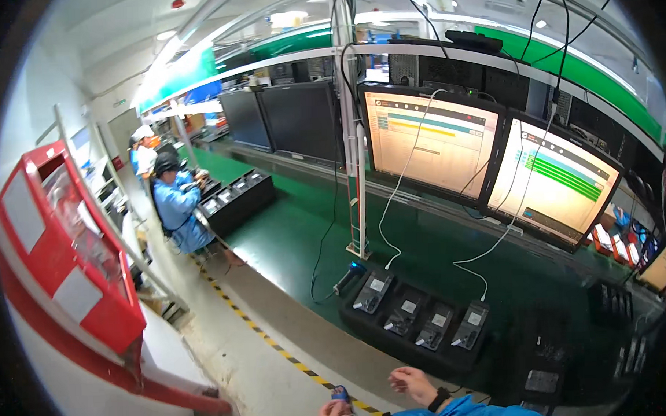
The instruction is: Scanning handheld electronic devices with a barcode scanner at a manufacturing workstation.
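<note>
My left hand is at the bottom edge, closed around a small blue object over the yellow-and-black striped bench edge. My right hand, with a black wristband, rests a little to the right with its fingers curled and nothing seen in it. It is just in front of a black tray that holds several dark handheld devices with white labels. White cables run down from above, one into the leftmost device and one into the rightmost device. Both my sleeves are blue.
Two lit monitors stand behind the tray on the green bench. A black scanner with a blue light lies left of the tray. A person in a blue coat works at far left. A red cabinet stands close on my left.
</note>
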Demonstrator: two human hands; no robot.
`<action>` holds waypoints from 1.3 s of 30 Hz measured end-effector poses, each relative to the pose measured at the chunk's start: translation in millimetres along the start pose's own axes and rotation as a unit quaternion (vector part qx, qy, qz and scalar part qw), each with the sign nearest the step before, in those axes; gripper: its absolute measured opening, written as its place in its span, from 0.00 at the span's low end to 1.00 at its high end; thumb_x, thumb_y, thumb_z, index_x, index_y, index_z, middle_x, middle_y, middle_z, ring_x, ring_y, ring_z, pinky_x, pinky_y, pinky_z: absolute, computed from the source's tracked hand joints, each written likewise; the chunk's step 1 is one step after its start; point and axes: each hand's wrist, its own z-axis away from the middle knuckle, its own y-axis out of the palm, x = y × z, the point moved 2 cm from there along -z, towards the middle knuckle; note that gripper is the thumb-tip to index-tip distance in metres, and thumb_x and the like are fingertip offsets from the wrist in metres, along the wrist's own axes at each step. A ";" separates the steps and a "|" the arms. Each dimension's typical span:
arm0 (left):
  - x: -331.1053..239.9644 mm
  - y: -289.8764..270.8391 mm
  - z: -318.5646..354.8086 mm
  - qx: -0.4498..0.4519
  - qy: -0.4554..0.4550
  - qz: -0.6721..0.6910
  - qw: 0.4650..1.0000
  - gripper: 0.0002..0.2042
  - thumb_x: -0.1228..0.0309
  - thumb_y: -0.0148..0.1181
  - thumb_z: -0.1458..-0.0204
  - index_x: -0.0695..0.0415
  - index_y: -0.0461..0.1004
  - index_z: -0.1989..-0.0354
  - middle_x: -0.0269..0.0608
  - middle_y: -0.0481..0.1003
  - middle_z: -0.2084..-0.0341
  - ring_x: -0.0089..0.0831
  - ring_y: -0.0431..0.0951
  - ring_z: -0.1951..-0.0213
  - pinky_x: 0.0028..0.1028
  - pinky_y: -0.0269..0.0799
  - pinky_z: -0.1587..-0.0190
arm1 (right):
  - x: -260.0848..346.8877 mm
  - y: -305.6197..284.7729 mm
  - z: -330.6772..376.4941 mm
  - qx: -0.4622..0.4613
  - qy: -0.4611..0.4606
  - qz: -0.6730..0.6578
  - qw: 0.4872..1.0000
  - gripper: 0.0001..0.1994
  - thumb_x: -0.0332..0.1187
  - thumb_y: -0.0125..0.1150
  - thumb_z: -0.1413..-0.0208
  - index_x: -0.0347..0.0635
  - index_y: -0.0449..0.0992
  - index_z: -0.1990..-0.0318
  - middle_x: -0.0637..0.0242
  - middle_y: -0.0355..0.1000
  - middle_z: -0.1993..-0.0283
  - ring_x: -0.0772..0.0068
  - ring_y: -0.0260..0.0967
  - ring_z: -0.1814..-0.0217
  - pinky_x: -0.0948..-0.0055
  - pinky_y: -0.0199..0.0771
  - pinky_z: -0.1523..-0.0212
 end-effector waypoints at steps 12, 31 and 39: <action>-134.5 75.2 -159.5 0.202 -0.061 -0.155 0.965 0.12 0.65 0.58 0.42 0.58 0.72 0.54 0.35 0.76 0.67 0.24 0.75 0.68 0.22 0.70 0.70 | 62.5 -42.1 -14.6 -0.296 -0.260 0.045 0.918 0.13 0.29 0.65 0.47 0.36 0.73 0.55 0.67 0.75 0.67 0.78 0.70 0.70 0.75 0.71 0.69; -309.2 334.2 -108.7 0.510 0.228 -0.386 0.734 0.10 0.74 0.60 0.49 0.63 0.76 0.58 0.48 0.78 0.59 0.38 0.78 0.56 0.33 0.71 0.52 | 159.1 -231.4 -93.7 -0.598 -0.067 0.521 0.605 0.19 0.44 0.44 0.37 0.41 0.75 0.72 0.55 0.76 0.70 0.46 0.72 0.65 0.49 0.68 0.65; -332.4 398.3 -44.8 0.668 0.354 -0.450 0.476 0.12 0.57 0.63 0.52 0.44 0.75 0.59 0.42 0.76 0.58 0.39 0.76 0.58 0.36 0.72 0.61 | 158.2 -233.3 -97.1 -0.593 -0.160 0.395 0.683 0.21 0.48 0.41 0.35 0.42 0.75 0.67 0.54 0.76 0.69 0.42 0.72 0.63 0.51 0.69 0.64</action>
